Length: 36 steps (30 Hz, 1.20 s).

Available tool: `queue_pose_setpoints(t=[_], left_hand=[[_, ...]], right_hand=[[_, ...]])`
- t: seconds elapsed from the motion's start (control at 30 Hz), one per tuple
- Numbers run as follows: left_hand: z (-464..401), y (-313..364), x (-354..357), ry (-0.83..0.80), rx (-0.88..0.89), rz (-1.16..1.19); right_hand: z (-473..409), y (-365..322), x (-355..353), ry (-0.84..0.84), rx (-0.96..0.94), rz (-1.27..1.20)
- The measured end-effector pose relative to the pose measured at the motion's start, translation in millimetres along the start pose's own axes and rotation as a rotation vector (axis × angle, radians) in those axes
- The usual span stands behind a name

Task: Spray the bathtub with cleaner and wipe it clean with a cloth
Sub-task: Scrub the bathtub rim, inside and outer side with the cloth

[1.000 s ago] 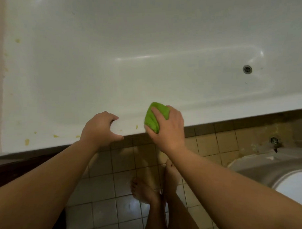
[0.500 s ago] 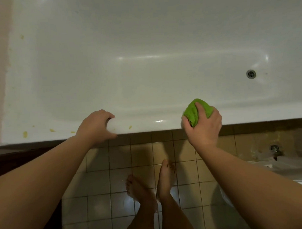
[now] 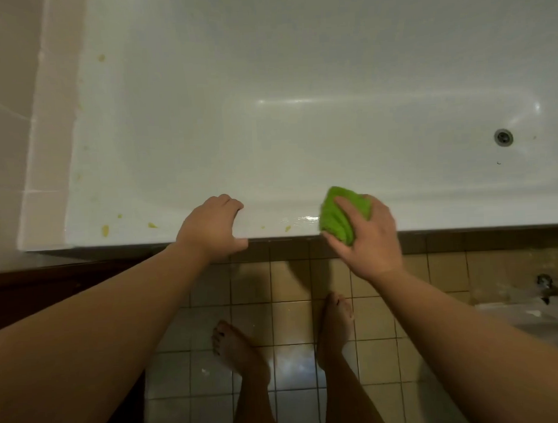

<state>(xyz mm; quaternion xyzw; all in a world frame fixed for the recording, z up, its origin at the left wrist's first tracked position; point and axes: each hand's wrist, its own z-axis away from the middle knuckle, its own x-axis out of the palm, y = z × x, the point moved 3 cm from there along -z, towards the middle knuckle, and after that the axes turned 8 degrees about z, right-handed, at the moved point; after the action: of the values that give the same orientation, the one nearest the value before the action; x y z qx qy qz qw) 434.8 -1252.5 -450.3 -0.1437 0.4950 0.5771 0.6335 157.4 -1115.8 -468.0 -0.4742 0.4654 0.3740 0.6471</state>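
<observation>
A white bathtub (image 3: 269, 148) fills the upper part of the view, its drain (image 3: 503, 137) at the right. Yellow smears (image 3: 105, 230) dot the near rim on the left, with smaller ones (image 3: 287, 228) between my hands. My right hand (image 3: 367, 236) grips a bunched green cloth (image 3: 336, 220) and presses it on the near rim. My left hand (image 3: 213, 228) rests on the same rim, fingers curled over its inner edge, thumb on the outer edge. No spray bottle is in view.
Beige floor tiles (image 3: 293, 378) lie below the tub, with my bare feet (image 3: 235, 345) on them. A sink with a tap (image 3: 544, 284) stands at the lower right. A tiled wall (image 3: 14, 94) bounds the tub on the left.
My right hand has slid the green cloth along the near rim to the right and come back a little toward the left hand. The left hand keeps its hold on the rim.
</observation>
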Motion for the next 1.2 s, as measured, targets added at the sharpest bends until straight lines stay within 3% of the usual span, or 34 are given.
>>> queue_pose_setpoints(t=[0.13,0.4,0.53,0.67,0.73,0.87,0.93,1.03,1.2], left_hand=[[5.9,-21.4,-5.3,0.009,0.016,-0.028],[17.6,-59.3,-16.2,0.031,0.019,-0.056],[22.2,-73.9,-23.0,0.030,0.013,-0.050],[20.4,-78.6,-24.7,0.018,0.035,-0.048],[19.5,-80.5,-23.8,0.019,0.039,-0.035],[17.2,-87.8,-24.2,0.027,0.067,-0.026],[17.0,-92.9,-25.5,0.018,0.067,-0.037],[16.8,-97.0,-28.1,0.007,0.060,-0.041],[14.8,-95.1,-29.6,0.000,0.047,-0.033]], right_hand=[[5.7,-8.8,1.2,0.079,0.263,0.006],[-11.9,-143.8,39.0,0.008,0.106,-0.126],[-14.2,-137.7,28.1,0.038,0.223,-0.379],[-16.7,-137.7,28.3,0.074,0.301,-0.414],[-16.7,-157.7,35.4,0.047,0.251,-0.360],[-14.1,-197.6,52.4,-0.034,-0.071,-0.132],[-14.9,-189.3,51.5,-0.046,-0.107,-0.102],[-12.3,-143.9,36.8,-0.045,0.017,-0.088],[-6.4,-79.9,16.6,0.057,0.439,-0.080]])
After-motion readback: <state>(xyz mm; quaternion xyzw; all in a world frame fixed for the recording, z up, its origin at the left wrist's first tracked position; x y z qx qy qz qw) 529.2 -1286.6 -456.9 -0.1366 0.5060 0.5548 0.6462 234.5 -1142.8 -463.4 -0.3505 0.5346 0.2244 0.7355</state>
